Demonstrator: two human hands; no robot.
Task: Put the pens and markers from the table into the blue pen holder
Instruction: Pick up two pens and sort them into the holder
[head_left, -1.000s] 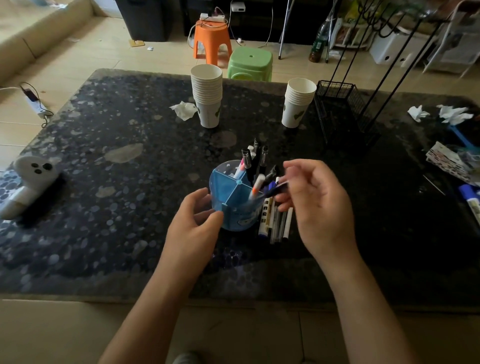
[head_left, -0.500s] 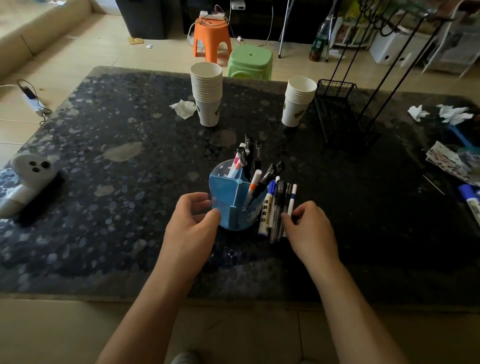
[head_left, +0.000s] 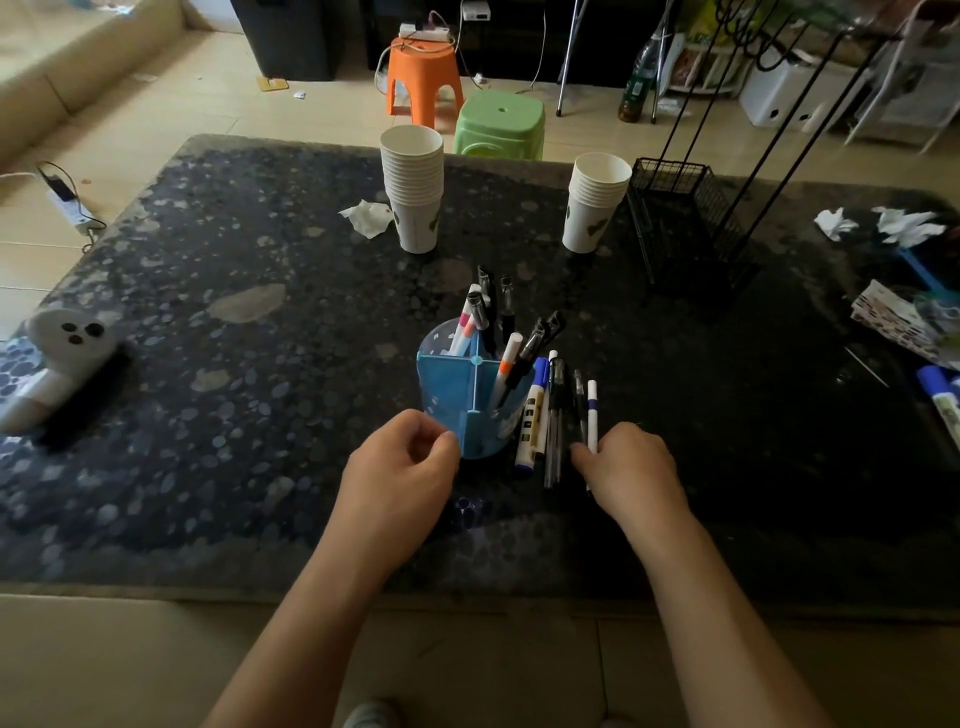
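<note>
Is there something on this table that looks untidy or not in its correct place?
Yes. Crumpled tissues lie loose: one beside the taller stack of paper cups, two more near the right edge. Several pens still lie on the table beside the blue pen holder, not inside it.

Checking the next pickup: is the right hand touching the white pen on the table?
Touching. The head view shows the right hand with its fingertips on the near end of the white pen, no gap visible.

Lived-in home room: beige tiled floor (head_left: 171, 111), small orange plastic stool (head_left: 423, 73) and green plastic stool (head_left: 500, 122) beyond the dark pebble-patterned table's (head_left: 218, 332) far edge, white power strip (head_left: 70, 210) left.
</note>
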